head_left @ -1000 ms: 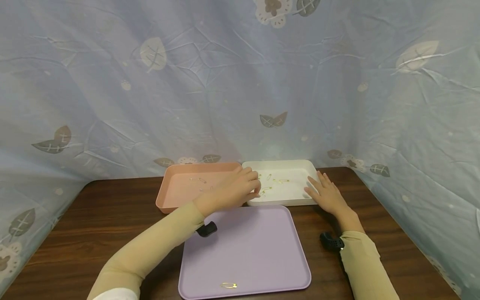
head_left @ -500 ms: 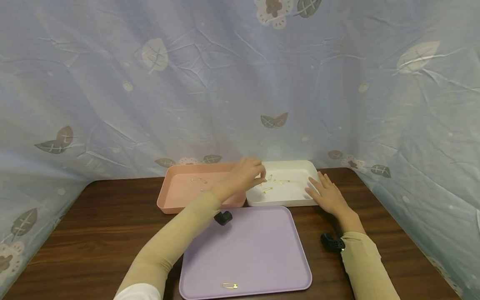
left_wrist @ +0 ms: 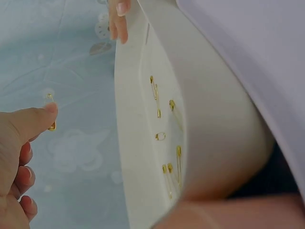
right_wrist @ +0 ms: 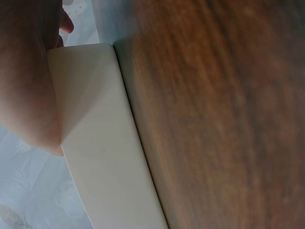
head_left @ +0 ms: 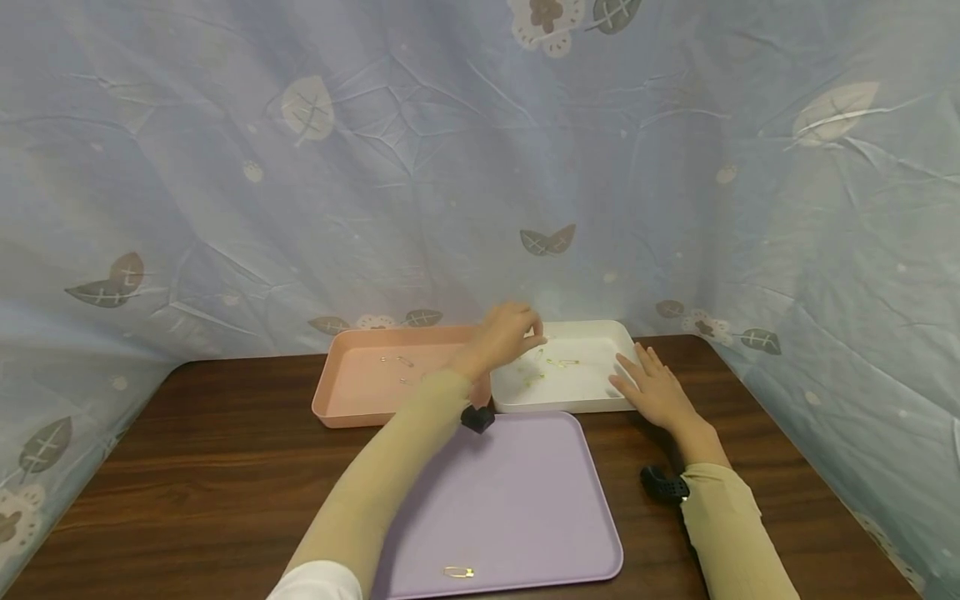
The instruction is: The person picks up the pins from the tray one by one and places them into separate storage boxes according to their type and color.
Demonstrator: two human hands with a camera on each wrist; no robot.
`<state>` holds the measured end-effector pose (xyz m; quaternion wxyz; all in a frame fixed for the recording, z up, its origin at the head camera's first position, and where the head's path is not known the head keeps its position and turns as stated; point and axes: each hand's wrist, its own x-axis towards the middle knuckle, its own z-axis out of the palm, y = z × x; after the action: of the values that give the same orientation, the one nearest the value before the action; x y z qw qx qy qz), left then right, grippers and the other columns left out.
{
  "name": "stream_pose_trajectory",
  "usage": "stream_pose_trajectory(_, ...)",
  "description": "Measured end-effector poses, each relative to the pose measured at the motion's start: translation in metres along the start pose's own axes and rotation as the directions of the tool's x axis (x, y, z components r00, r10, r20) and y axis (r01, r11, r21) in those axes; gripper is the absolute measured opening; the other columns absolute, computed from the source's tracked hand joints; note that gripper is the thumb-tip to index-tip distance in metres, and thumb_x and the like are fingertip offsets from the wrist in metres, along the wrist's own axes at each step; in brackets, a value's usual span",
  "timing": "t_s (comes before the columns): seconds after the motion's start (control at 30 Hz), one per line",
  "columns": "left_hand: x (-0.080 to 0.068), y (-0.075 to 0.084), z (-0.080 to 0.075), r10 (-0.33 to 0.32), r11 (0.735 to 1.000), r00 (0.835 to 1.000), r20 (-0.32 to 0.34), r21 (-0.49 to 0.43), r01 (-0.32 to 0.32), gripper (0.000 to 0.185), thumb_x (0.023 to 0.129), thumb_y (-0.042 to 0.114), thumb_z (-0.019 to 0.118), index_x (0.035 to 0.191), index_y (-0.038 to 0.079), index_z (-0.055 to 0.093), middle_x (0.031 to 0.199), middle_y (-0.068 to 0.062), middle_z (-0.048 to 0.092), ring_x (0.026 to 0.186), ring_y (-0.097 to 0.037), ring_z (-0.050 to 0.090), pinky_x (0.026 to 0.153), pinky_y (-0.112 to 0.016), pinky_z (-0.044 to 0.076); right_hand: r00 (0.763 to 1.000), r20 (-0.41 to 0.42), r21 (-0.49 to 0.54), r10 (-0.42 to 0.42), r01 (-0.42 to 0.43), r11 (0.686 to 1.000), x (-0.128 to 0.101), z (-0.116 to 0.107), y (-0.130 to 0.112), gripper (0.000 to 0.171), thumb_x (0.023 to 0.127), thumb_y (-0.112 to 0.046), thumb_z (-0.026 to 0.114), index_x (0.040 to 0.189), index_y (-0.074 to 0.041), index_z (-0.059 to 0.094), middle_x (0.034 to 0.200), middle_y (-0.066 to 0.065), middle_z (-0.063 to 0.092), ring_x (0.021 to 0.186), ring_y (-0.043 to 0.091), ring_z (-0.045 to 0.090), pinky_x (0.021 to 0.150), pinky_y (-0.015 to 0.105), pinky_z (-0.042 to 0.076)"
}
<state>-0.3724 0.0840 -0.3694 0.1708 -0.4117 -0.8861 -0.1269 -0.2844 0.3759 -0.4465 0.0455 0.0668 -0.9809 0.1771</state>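
Note:
My left hand is raised above the left part of the white tray. Between its thumb and index finger it pinches a small gold safety pin, seen in the left wrist view with both ends sticking out past the thumb. Below it, several gold safety pins lie scattered on the tray floor. My right hand rests on the right rim of the same tray, fingers spread and fairly straight. In the right wrist view that hand lies over the tray's wall, its fingertips mostly hidden.
To the left of the white tray sits a pink tray holding a few silver safety pins. A flat purple tray lies in front, with one gold safety pin near its front edge. Patterned cloth hangs behind the dark wooden table.
My left hand has moved rightward and a little up, from the border between the pink and white trays to over the white tray. The right hand has stayed in place.

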Motion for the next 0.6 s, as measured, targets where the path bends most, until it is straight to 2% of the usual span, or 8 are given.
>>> stream_pose_trajectory(0.23,0.017,0.001,0.013,-0.080,0.997,0.996,0.041,-0.001,0.080,0.020,0.091,0.040,0.066,0.092,0.020,0.070,0.088,0.003,0.059,0.086,-0.016,0.056,0.080,-0.033,0.045,1.000,-0.002,0.005,-0.009,0.009,1.000,0.000,0.002,0.000,0.068,0.101,-0.052,0.037,0.152,-0.007,0.032,0.160,0.028,0.010,0.148,0.048,0.006,0.113,0.070,0.010)
stream_pose_trajectory(0.33,0.023,0.002,0.016,-0.124,0.991,0.991,0.055,-0.033,0.126,0.020,0.092,0.039,0.065,0.093,0.020,0.070,0.090,0.003,0.061,0.088,-0.016,0.057,0.082,-0.034,0.046,1.000,-0.003,0.002,-0.007,0.007,1.000,0.000,0.002,0.000,0.068,0.101,-0.052,0.037,0.152,-0.006,0.032,0.160,0.028,0.010,0.148,0.048,0.006,0.113,0.070,0.010)
stream_pose_trajectory(0.6,0.043,0.006,0.027,-0.160,0.985,0.987,0.034,-0.063,0.162,0.021,0.091,0.038,0.067,0.094,0.017,0.071,0.097,0.002,0.065,0.094,-0.017,0.059,0.086,-0.033,0.049,1.000,0.005,-0.003,0.006,-0.006,1.000,0.002,0.002,0.002,0.069,0.101,-0.053,0.036,0.153,-0.008,0.030,0.161,0.027,0.008,0.149,0.047,0.004,0.113,0.070,0.009)
